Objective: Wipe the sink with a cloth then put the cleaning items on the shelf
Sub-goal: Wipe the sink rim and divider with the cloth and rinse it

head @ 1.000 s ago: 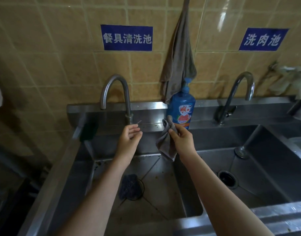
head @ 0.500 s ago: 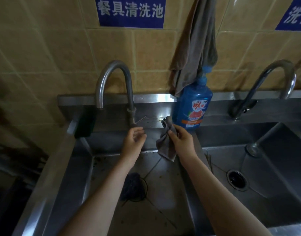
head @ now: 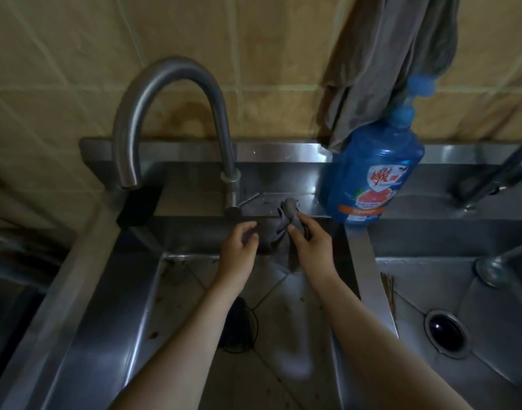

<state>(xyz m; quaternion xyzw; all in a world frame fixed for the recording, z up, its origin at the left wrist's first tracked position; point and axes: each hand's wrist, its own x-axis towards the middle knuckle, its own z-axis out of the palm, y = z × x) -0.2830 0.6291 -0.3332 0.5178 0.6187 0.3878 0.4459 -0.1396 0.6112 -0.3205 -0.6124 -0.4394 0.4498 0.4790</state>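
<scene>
The right hand (head: 310, 244) pinches the grey cloth (head: 287, 216), whose top has come onto the sink ledge (head: 194, 187) just right of the faucet (head: 177, 113) base; the left hand (head: 239, 247), loosely curled and empty, has drawn closer below the faucet. Wiping seems about to start

Blue detergent bottle (head: 372, 161), label (head: 376, 189) with red Chinese logo, small print unreadable

The single head-worn view looks steeply down, close over the left sink (head: 112, 291), facing the tiled wall (head: 253, 69).
</scene>
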